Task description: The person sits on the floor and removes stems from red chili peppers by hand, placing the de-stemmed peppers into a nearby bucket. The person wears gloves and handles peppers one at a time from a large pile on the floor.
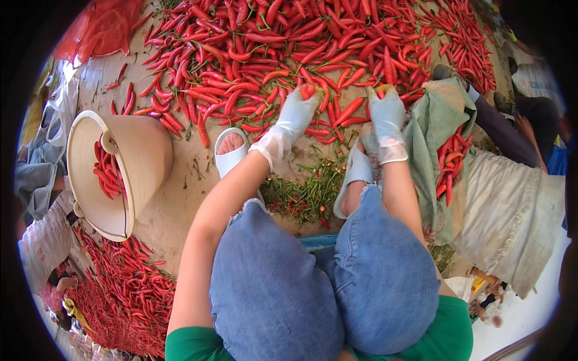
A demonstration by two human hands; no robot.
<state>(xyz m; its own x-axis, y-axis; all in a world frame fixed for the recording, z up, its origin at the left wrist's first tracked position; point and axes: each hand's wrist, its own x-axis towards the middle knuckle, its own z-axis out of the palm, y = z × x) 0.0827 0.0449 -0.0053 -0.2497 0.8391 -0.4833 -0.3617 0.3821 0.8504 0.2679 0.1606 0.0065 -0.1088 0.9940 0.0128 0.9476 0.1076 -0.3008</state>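
A large heap of red chili peppers [253, 58] with green stems covers the ground before me. Both my hands wear pale, thin gloves over yellowish-tipped fingers. My left hand [300, 106], at the near edge of the heap, is closed around a red chili pepper [308, 92]. To its right, my right hand [387, 106] is also closed, and a bit of red pepper [380, 94] shows between its fingers. Loose peppers lie on the ground between the hands. Green pepper stems [311, 185] are piled between my slippered feet.
A cream bucket [149, 158] lies tipped at left with peppers inside. At right, an open green woven sack [426, 131] holds peppers, beside a pale sack [510, 216]. A red mesh bag [101, 31] lies upper left. More peppers [131, 289] spread lower left. Other people sit at both sides.
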